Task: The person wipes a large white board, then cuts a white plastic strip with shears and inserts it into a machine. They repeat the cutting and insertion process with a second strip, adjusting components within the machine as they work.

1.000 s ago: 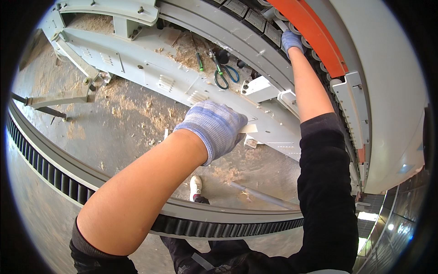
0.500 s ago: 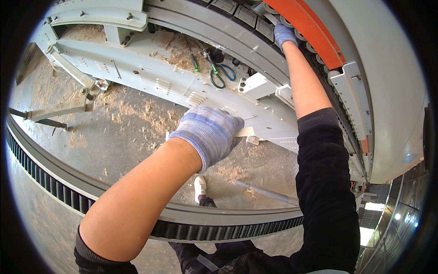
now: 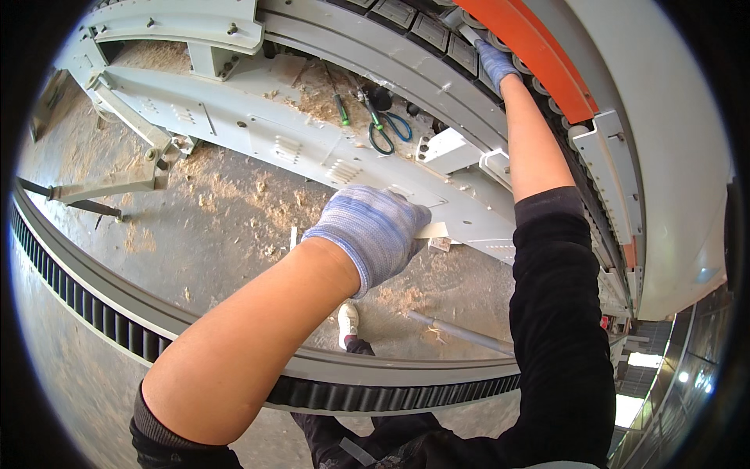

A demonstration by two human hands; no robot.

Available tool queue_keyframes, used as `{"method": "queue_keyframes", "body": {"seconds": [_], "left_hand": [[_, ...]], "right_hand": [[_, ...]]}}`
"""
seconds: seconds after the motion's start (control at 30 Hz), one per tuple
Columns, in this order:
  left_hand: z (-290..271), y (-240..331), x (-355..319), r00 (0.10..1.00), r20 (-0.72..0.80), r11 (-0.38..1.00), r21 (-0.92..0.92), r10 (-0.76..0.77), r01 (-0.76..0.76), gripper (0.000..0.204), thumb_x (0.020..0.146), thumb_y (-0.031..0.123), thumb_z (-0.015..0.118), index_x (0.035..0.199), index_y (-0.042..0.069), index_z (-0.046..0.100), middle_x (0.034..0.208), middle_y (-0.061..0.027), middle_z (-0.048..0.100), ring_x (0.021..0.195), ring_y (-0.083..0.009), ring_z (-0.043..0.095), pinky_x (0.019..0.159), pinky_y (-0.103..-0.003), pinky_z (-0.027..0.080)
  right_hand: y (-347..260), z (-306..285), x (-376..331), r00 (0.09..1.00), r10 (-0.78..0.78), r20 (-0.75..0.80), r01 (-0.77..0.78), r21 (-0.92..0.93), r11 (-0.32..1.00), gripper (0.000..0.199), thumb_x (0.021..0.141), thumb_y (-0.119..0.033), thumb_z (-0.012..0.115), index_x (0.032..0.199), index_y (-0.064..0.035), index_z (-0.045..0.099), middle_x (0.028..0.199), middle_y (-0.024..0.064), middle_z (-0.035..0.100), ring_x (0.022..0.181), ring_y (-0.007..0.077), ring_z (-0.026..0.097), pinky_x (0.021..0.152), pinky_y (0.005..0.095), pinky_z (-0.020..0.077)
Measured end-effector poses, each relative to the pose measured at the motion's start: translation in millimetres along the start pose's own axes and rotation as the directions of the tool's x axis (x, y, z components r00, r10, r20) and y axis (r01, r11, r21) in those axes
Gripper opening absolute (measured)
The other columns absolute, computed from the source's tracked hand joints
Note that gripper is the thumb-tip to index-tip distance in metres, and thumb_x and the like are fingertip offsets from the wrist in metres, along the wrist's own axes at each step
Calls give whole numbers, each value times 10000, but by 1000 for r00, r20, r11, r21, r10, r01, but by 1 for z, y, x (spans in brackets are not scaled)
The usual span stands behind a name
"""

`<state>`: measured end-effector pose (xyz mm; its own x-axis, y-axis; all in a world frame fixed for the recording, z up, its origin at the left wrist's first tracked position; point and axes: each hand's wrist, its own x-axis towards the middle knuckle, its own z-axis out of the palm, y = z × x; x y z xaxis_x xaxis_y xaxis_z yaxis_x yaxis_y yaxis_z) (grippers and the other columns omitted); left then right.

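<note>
fingers (image 3: 406, 215) of gloved left hand (image 3: 373, 233) on grey beam (image 3: 258, 133); scissors (image 3: 384, 133) behind.

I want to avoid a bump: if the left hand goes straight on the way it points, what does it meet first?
The left hand points right; first in line seems the pale flat piece at its fingertips, then the grey frame. Depth is unclear.

One head-worn fisheye looks steeply down, close over the machine frame (image 3: 312, 148).
</note>
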<state>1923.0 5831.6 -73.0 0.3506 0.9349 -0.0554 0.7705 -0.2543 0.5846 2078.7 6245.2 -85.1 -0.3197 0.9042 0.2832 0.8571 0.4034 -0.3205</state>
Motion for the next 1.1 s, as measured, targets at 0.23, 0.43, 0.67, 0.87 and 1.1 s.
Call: {"method": "queue_keyframes", "body": {"seconds": [0.23, 0.43, 0.67, 0.87, 1.1], "left_hand": [[0, 2, -1, 1000, -5, 999, 15, 30, -30, 202, 881, 223, 535, 985, 113, 668, 893, -122, 687, 873, -285, 667, 769, -406, 527], [1, 4, 0, 1000, 19, 1000, 7, -6, 6, 221, 866, 308, 601, 1025, 163, 655, 874, -107, 682, 832, -313, 661, 739, -434, 521], [4, 4, 1, 1000, 21, 1000, -4, 23, -23, 199, 868, 272, 595, 1003, 134, 642, 927, -103, 675, 890, -299, 656, 786, -419, 516], [3, 5, 1, 998, 54, 1000, -22, 19, -18, 189, 870, 263, 594, 992, 128, 643, 945, -114, 668, 895, -298, 654, 787, -414, 515], [5, 6, 1, 997, 76, 1000, -18, 22, -20, 193, 882, 267, 587, 991, 120, 645, 952, -119, 665, 893, -292, 656, 779, -404, 521]], "right_hand": [[24, 7, 11, 992, -109, -69, 118, 143, 983, 539, 889, -352, 603, 1331, -62, 498, 1386, 112, 478, 1262, 241, 438, 1068, 344, 318], [21, 1, -3, 983, -76, -167, 113, 221, 969, 577, 851, -349, 663, 1328, -68, 502, 1379, 111, 481, 1275, 235, 427, 1079, 347, 303], [19, -11, -4, 976, -189, -111, 204, 148, 968, 616, 836, -373, 679, 1337, -70, 491, 1390, 108, 474, 1297, 237, 407, 1093, 347, 285], [14, -16, -13, 970, -205, -127, 223, 146, 964, 599, 827, -368, 688, 1311, -62, 515, 1367, 105, 499, 1279, 241, 426, 1080, 346, 302], [13, -19, -11, 971, -230, -73, 235, 75, 969, 577, 830, -374, 678, 1282, -46, 536, 1345, 129, 522, 1242, 262, 470, 1047, 356, 346]]}}
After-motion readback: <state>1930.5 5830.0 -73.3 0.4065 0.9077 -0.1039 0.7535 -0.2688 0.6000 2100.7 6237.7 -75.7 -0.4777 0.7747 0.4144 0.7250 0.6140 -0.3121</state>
